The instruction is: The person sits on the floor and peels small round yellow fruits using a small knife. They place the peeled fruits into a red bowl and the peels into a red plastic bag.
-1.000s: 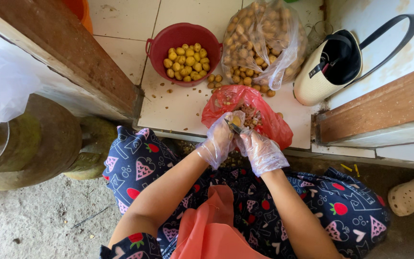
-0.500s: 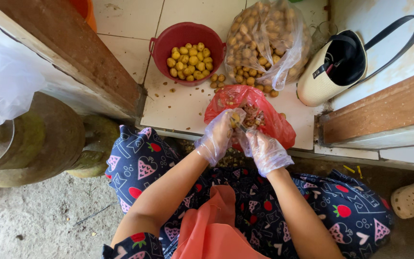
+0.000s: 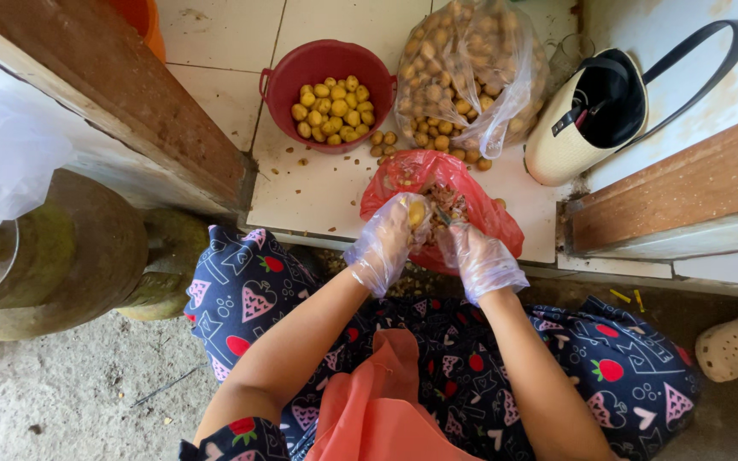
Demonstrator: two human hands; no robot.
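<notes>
While both hands were kept over the red plastic bag (image 3: 480, 218), a small yellow fruit (image 3: 417, 212) was held in the left hand (image 3: 383, 243), whose gloved fingers were curled closed around it so that only part of the fruit showed above them. The fruit was roundish, and neither a clear long axis nor the way it pointed could be told. The right hand (image 3: 476, 256), also covered by a thin clear glove, was closed on a small knife (image 3: 442, 215), whose short blade was pointed left and far, toward the fruit; whether the blade touched the fruit could not be told. The bag lay open at the near edge of the white tiled floor (image 3: 326, 183), with brownish peelings seen inside it. Farther off and to the left, a red bowl (image 3: 279, 81) holding peeled yellow fruits was set on the tiles, and just to its right a clear plastic bag (image 3: 471, 68) full of brown unpeeled fruits was placed, a few loose ones lying between them. A cream-coloured handbag (image 3: 565, 141) with a dark strap was seen at the far right. A dark patterned garment (image 3: 249, 286) covered the lap nearest the camera.
</notes>
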